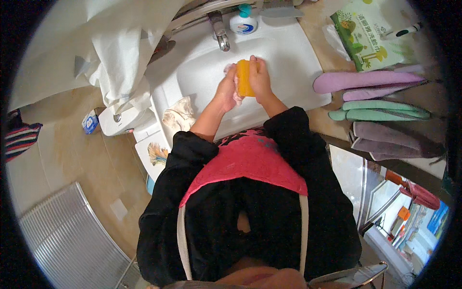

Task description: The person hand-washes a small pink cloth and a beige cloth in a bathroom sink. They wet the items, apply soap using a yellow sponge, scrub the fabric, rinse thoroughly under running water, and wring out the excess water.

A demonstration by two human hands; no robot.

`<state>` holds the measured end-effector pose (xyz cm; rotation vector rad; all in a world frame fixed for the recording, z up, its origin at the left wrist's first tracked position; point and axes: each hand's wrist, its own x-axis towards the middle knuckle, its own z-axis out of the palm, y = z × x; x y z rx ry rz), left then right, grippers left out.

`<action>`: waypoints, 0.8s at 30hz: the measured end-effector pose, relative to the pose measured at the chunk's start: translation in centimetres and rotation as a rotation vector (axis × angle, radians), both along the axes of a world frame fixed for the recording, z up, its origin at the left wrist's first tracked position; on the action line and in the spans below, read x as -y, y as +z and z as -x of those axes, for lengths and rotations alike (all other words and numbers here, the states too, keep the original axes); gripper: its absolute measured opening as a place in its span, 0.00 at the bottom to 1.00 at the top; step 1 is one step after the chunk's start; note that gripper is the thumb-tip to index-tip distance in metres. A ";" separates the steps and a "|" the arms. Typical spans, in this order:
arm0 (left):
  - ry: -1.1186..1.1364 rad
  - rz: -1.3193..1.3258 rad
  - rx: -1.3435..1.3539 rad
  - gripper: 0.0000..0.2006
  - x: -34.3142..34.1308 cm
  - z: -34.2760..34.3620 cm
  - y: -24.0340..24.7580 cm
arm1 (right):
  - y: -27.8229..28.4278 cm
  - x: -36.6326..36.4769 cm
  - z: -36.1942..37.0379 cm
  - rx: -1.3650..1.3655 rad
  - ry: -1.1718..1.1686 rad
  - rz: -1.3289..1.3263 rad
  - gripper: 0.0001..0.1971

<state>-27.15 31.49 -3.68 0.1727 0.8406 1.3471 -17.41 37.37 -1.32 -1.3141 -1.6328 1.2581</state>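
Observation:
Over the white sink (192,72), both hands are close together at an orange-yellow block (246,78), a soap bar or a sponge; I cannot tell which. My right hand (260,79) is closed round the block's right side, thumb near its top. My left hand (226,90), also closed, presses a pale pink, wet-looking cloth (237,98) against the block's left side. Most of the cloth is hidden between the hand and the block. The chrome faucet (221,38) stands just beyond the hands, and no water stream shows.
A white pump bottle (243,24) with a teal top stands beside the faucet. A crumpled cream cloth (178,114) lies on the sink's left edge. To the right are a green-and-white wipes pack (370,41) and folded purple (365,81), green (385,110) and grey towels (392,137).

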 end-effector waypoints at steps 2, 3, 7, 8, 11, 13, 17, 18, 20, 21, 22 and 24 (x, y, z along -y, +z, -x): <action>0.077 0.015 0.027 0.23 0.0 -1.2 0.5 | -0.1 1.0 0.5 0.136 0.081 -0.124 0.29; 0.116 0.024 0.046 0.24 0.0 -1.6 0.8 | 0.1 1.5 0.4 0.208 0.122 -0.187 0.30; 0.134 -0.066 0.036 0.24 1.3 -1.8 2.3 | 3.8 1.9 -0.3 0.313 0.308 -0.789 0.28; 0.127 -0.047 0.070 0.24 1.3 -1.9 2.4 | 3.3 1.6 -0.2 0.251 0.321 -0.600 0.27; 0.119 0.022 0.054 0.22 1.2 -2.3 2.9 | 0.8 -0.6 0.5 0.125 0.287 -0.189 0.24; 0.130 0.111 -0.099 0.23 1.5 -2.6 3.8 | -1.0 -2.1 0.1 0.137 0.178 -0.094 0.23; -0.002 -0.090 -0.025 0.25 2.0 -1.1 5.2 | -4.6 -4.2 -2.9 -0.554 0.023 0.669 0.22; -0.008 -0.136 -0.027 0.24 1.9 -1.2 6.9 | -5.1 -3.8 -3.2 -0.701 0.076 0.784 0.22; 0.082 -0.135 -0.083 0.26 1.1 -2.0 9.7 | -6.1 -2.8 -3.8 -1.005 0.181 0.999 0.23; 0.004 -0.068 -0.281 0.26 1.1 -1.8 9.5 | -6.3 -2.4 -3.9 -1.156 0.240 1.105 0.24; -0.071 0.002 -0.480 0.26 0.9 -1.6 8.7 | -6.2 -2.0 -3.6 -1.234 0.358 1.107 0.26; -0.053 0.021 -0.843 0.26 0.2 -1.5 3.1 | -6.2 -1.4 -2.2 -1.223 0.381 1.088 0.25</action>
